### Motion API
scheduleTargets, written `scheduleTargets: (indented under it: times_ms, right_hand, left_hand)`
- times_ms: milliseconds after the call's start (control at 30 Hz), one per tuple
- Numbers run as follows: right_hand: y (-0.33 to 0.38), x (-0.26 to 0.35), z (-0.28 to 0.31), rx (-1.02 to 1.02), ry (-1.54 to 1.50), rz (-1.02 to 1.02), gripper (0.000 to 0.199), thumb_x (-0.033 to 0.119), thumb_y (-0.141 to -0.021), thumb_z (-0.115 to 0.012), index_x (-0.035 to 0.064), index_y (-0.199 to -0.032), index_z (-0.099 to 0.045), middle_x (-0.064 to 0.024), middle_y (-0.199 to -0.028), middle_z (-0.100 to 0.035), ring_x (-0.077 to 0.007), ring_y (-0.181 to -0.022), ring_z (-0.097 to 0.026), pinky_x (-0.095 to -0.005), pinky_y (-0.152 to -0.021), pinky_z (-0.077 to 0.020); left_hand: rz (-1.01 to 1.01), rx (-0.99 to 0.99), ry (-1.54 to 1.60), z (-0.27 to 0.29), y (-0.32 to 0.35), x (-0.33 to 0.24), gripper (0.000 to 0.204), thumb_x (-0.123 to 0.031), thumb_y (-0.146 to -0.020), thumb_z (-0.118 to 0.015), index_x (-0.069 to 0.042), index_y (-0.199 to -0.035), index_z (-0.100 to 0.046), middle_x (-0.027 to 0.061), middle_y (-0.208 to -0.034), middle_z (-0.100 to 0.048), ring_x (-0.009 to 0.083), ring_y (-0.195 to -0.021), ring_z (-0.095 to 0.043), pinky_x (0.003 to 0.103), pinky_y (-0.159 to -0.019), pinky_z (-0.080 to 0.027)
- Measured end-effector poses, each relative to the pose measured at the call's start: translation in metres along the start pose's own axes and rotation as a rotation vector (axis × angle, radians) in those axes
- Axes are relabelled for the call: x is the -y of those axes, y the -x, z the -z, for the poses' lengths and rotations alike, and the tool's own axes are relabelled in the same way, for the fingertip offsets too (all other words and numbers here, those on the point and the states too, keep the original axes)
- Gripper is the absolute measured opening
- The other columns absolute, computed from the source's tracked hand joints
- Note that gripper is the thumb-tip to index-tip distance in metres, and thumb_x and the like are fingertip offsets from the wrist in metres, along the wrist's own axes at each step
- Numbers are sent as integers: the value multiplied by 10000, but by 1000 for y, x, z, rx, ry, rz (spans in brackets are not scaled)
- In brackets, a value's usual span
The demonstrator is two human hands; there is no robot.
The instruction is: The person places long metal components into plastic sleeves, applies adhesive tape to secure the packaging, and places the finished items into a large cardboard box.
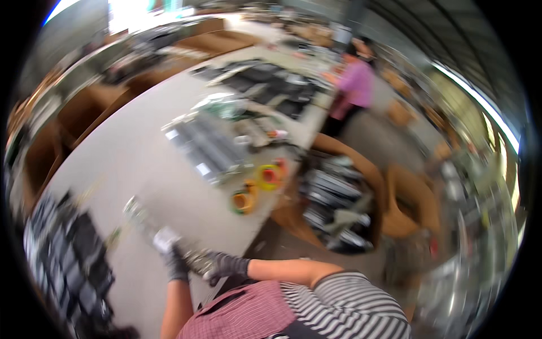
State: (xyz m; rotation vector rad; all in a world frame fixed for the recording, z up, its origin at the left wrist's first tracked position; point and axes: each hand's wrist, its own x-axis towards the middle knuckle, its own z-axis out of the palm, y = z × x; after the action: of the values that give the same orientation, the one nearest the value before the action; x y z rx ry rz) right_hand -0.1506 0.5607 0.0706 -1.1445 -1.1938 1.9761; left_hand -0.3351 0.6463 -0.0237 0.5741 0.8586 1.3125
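Observation:
A long, narrow clear plastic package [145, 222] with a white label lies slantwise over the near table edge, blurred by motion. My left hand [176, 264], in a dark grey glove, is closed on its middle by the label. My right hand [226, 266], gloved in grey too, is closed around the crumpled near end, close to my body. What is inside the package cannot be made out. To the left lies a heap of dark grey folded packets [68, 254]. Beyond my hands are rolls of yellow and orange tape [243, 200] and a stack of grey packaged pieces [206, 147].
The long pale table [118, 144] stretches away, with black packets [276, 85] farther up. Right of it stands an open cardboard box [375, 186] full of packets, beside another carton [409, 203]. Open cartons [93, 110] line the left side. A person in pink [355, 85] stands at the far right edge.

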Motion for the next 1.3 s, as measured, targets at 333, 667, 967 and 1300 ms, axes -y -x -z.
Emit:
scheduleTargets:
  times_ms: [333,667,967,1300]
  right_hand:
    - [220,20,113,-372,-749,359,460,267,-850,-694,-7,-1199,-574,-61,-957,-662,-121,-805,-617,-261,-714,-499]
    - [546,31,442,-1817,772,162,301,324,-917,-630,86,-1100,-605,-53,-901,-637,-178,-809,-624,-368,-721,-542]
    - [628,-170,701,-852,-738,581,187,352,-916,-488,208,-797,-483,44,-587,-431,-189,-533,-451,-364,-397,-286]
    - [148,-2,558,-829,261,291,258,132,-916,-642,36,-1155,-632,-64,-1033,-671,-144,-948,-621,-285,-858,-501]
  left_hand:
    - [158,475,-380,-262,87,-8,737,-252,-942,-648,-133,-1533,-224,76,-1284,-522,154,-1089,-542,290,-830,-488]
    - [152,307,-538,-270,-3,67,593,-109,-929,-625,-67,-1463,-370,79,-1215,-569,158,-1044,-577,281,-831,-496]
    - [-298,-109,-837,-182,-50,146,359,7,-964,-493,-20,-1321,-516,89,-1218,-600,158,-1086,-562,291,-954,-457]
    - [-134,-483,-2021,-186,-46,138,551,-256,-934,-469,-48,-1439,-390,179,-1501,-364,316,-1429,-270,478,-1175,-164]
